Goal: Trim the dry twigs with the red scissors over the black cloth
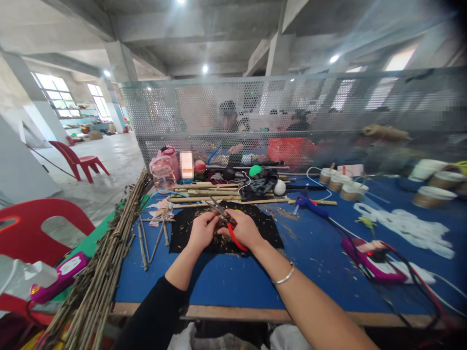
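Observation:
My right hand is closed around a pair of red-handled scissors, whose metal blades point up and to the left. Close beside it, my left hand is pinched shut near the blades; what lies between its fingers is too small to make out. Both hands are over a black cloth strewn with small plant scraps. Several cut twigs lie left of the cloth, and a thick bundle of long sticks runs along the table's left side.
Bamboo sticks lie behind the cloth. A blue glue gun, a purple power strip with cables and several tubs stand to the right. A perforated metal screen closes off the back, with people behind it.

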`<state>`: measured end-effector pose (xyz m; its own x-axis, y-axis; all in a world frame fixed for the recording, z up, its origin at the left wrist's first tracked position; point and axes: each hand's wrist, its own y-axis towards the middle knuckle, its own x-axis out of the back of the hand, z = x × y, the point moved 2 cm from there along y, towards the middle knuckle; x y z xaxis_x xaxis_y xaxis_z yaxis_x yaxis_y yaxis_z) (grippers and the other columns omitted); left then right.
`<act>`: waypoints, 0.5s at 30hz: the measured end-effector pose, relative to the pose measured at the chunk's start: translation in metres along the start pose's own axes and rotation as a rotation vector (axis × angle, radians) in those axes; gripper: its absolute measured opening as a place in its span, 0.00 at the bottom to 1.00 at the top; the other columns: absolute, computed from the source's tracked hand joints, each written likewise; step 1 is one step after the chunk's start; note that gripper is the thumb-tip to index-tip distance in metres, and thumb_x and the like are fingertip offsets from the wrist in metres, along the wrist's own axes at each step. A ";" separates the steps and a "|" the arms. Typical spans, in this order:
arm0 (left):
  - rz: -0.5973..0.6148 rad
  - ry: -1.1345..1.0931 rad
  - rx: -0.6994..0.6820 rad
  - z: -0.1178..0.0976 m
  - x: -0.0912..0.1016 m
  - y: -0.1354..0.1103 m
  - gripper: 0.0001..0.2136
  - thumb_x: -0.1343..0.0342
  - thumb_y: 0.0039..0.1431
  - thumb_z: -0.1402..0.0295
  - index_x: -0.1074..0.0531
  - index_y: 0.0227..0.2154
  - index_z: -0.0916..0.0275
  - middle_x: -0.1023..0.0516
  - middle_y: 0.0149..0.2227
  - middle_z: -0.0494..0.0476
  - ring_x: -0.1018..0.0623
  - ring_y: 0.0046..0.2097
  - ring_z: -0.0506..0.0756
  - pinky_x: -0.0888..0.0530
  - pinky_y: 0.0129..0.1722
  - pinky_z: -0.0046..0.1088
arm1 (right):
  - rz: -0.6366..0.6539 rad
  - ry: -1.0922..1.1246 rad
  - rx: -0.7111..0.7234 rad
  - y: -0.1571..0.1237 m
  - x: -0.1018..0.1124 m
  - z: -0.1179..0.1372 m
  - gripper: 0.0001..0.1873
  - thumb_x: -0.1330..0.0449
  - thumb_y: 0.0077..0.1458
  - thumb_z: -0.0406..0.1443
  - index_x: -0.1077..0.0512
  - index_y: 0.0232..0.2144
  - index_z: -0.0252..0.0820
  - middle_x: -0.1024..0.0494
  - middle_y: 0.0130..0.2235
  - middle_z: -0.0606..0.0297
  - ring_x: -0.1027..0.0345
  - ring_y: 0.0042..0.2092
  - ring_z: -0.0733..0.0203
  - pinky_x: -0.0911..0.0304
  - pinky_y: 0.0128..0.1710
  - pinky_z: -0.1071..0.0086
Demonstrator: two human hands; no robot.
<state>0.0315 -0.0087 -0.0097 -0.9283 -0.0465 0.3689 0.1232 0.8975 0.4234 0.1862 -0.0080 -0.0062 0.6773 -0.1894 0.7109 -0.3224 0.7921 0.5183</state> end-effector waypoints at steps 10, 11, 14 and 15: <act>0.119 -0.168 0.036 -0.004 -0.001 0.002 0.12 0.54 0.56 0.68 0.26 0.30 0.66 0.26 0.27 0.54 0.29 0.30 0.51 0.33 0.35 0.26 | 0.027 0.090 -0.067 -0.004 0.002 -0.003 0.20 0.40 0.48 0.45 0.33 0.44 0.45 0.25 0.37 0.63 0.31 0.37 0.59 0.38 0.38 0.68; 0.124 -0.210 0.060 -0.004 -0.002 0.002 0.12 0.54 0.56 0.67 0.27 0.29 0.66 0.26 0.27 0.54 0.29 0.30 0.51 0.33 0.34 0.26 | 0.021 0.070 -0.079 -0.004 0.001 -0.003 0.22 0.40 0.47 0.45 0.34 0.45 0.45 0.26 0.39 0.62 0.31 0.38 0.58 0.38 0.39 0.67; 0.120 -0.315 0.145 -0.002 -0.004 0.002 0.11 0.53 0.54 0.67 0.27 0.29 0.67 0.26 0.28 0.56 0.28 0.28 0.51 0.31 0.32 0.26 | 0.006 0.005 -0.042 -0.002 -0.001 -0.002 0.29 0.38 0.43 0.46 0.36 0.47 0.42 0.29 0.43 0.59 0.34 0.42 0.57 0.39 0.42 0.64; 0.116 -0.334 0.159 -0.002 -0.005 0.002 0.11 0.52 0.54 0.67 0.27 0.29 0.67 0.25 0.29 0.57 0.28 0.29 0.51 0.31 0.32 0.26 | 0.006 -0.012 -0.016 -0.001 -0.002 0.000 0.31 0.37 0.42 0.47 0.37 0.47 0.41 0.30 0.43 0.58 0.35 0.43 0.56 0.39 0.43 0.62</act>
<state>0.0371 -0.0075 -0.0089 -0.9776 0.1814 0.1064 0.2030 0.9464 0.2513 0.1856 -0.0084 -0.0085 0.6673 -0.1917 0.7197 -0.3157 0.8025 0.5064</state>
